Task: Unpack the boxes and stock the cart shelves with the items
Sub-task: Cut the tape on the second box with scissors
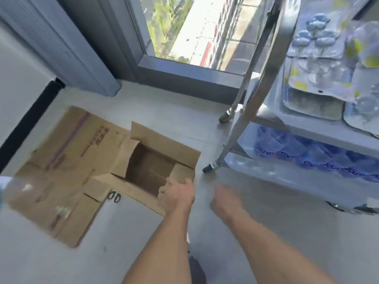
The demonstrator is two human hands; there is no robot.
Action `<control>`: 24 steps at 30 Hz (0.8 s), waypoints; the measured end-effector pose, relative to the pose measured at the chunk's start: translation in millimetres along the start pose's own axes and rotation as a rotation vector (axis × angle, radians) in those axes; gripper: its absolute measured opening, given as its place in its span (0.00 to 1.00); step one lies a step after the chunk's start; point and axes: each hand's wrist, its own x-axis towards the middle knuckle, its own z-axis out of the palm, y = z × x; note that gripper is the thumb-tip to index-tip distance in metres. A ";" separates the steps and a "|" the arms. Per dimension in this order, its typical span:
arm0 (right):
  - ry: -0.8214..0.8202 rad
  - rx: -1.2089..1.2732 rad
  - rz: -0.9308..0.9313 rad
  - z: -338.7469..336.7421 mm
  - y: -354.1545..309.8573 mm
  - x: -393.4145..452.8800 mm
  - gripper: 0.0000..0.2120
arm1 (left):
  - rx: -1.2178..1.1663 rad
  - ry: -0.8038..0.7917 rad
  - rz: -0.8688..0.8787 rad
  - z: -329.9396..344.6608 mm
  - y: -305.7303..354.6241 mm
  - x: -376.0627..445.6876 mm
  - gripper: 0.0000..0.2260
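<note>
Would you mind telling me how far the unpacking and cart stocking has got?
Mostly done, it seems. The cart shelves already hold packaged goods and blue packs; one box lies flattened. The open box looks empty. In hand: the left hand touches its flap, the blurred right hand holds nothing. Left: flattening that box and collecting the scissors.

Your forearms are bare to the bottom edge of the picture, no sleeves showing. Your left hand [177,196] and right hand [226,200] carry nothing you can make out; the right is motion-blurred.
</note>
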 end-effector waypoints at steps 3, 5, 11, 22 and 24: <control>0.000 0.012 -0.069 -9.8 -50.0 2.7 0.13 | 0.047 -0.011 -0.044 -35.5 -18.0 26.5 0.30; -0.021 -0.013 -0.107 -16.4 -78.5 9.6 0.12 | 0.051 -0.021 -0.052 -58.6 -23.9 44.7 0.28; -0.025 -0.101 -0.183 -28.9 -147.6 35.4 0.11 | -0.009 0.030 -0.090 -123.7 -46.9 98.8 0.20; 0.057 -0.343 -0.352 -47.2 -253.3 76.9 0.19 | -0.044 0.060 -0.173 -211.3 -68.6 181.2 0.22; 0.042 -0.313 -0.403 -51.2 -275.9 89.8 0.16 | -0.085 0.041 -0.214 -218.3 -63.7 197.3 0.22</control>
